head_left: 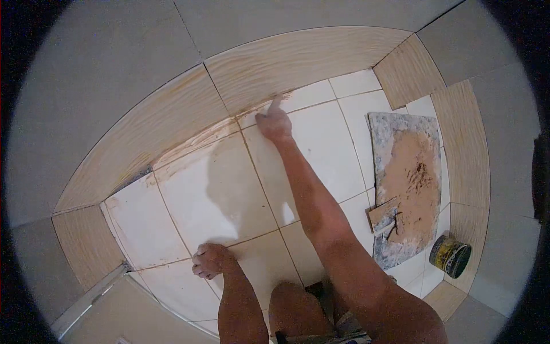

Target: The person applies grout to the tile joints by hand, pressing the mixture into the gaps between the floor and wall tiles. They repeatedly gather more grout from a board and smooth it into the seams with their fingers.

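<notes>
My right hand [275, 121] reaches to the joint where the white tile floor [309, 155] meets the wood-look wall tile [275, 63]. One finger stretches out against that joint; the others look curled, and I see nothing held. Wet tan grout [200, 137] is smeared along the joint to the left of this hand. My left hand [212, 261] is a fist near a floor joint on the lower left, apparently resting on the tiles, with nothing visible in it.
On the right lies a stained board [381, 123] spread with tan grout [404, 178]. A small flat spreader [384, 215] sits on its left edge. A dirty bucket [450, 256] stands at the lower right. A metal track [94, 295] edges the lower left.
</notes>
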Tool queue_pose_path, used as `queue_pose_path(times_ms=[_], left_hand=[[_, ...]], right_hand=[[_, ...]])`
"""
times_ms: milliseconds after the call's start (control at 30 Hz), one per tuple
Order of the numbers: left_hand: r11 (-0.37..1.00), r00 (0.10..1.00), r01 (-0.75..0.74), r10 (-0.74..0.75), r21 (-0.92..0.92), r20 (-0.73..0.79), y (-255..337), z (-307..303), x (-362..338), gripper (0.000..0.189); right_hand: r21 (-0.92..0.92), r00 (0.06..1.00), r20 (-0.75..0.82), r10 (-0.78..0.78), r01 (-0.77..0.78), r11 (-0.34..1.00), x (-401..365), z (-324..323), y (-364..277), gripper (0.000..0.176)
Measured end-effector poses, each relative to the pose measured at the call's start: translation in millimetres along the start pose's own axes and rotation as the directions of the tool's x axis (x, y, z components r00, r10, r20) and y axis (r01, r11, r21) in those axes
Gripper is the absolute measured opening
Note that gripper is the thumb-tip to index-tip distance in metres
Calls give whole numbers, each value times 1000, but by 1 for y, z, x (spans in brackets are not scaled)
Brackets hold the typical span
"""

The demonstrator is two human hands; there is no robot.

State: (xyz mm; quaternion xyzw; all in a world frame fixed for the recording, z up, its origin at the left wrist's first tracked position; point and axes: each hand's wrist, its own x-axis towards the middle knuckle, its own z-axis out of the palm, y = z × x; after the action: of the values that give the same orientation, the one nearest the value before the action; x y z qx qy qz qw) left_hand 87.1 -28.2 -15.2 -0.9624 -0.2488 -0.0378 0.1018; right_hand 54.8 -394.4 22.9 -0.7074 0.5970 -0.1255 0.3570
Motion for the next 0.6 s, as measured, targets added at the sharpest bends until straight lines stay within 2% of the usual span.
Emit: queue_pose_path(times_ms=[67, 100, 133, 233, 267, 300, 333, 400, 433, 500, 567, 600], left_hand=[[999, 1000, -21, 21, 40, -1, -2, 2, 1, 36], [997, 998, -51, 50, 52, 24, -3, 3, 1, 37], [995, 996, -81, 78, 65, 52, -6, 3, 2, 38], [997, 998, -59, 59, 57, 8, -2, -2, 1, 39], [997, 998, -58, 57, 52, 13, 1, -4, 0, 39], [1000, 1000, 6, -6, -20, 19, 2, -6, 0, 35], [993, 997, 72, -69, -91, 28, 3, -8, 1, 32], [994, 997, 79, -78, -71, 5, -1, 13, 7, 33], [996, 997, 74, -75, -47, -15, -3, 18, 7, 34], [1000, 998, -23, 24, -10, 66, -7, 16, 5, 35], [998, 988, -21, 29, -58, 154, 2, -25, -4, 38], [998, 986, -34, 43, -62, 164, 2, -23, -6, 38]], right_hand=[[-252, 995, 84, -54, 74, 965, -5, 4, -12, 87], [-323, 986, 160, -44, 95, 942, -5, 5, -18, 89], [-323, 986, 162, -41, 92, 942, -9, 7, -20, 89], [-516, 946, 301, -120, 267, 814, -15, -1, -26, 75], [-460, 955, 267, -130, 244, 853, -16, -9, -25, 65], [-400, 963, 234, -136, 223, 889, -17, -17, -23, 56], [-403, 962, 234, -139, 226, 887, -15, -20, -15, 56], [-79, 985, -101, -136, 129, 989, -13, -29, 4, 41], [-13, 995, -103, 8, -9, 1000, -10, -39, 8, 43], [-5, 980, -191, 51, -53, 999, -20, -60, 33, 45], [3, 950, -303, 75, -77, 997, -35, -79, 67, 43], [-11, 933, -353, 77, -86, 996, -45, -95, 95, 41]])
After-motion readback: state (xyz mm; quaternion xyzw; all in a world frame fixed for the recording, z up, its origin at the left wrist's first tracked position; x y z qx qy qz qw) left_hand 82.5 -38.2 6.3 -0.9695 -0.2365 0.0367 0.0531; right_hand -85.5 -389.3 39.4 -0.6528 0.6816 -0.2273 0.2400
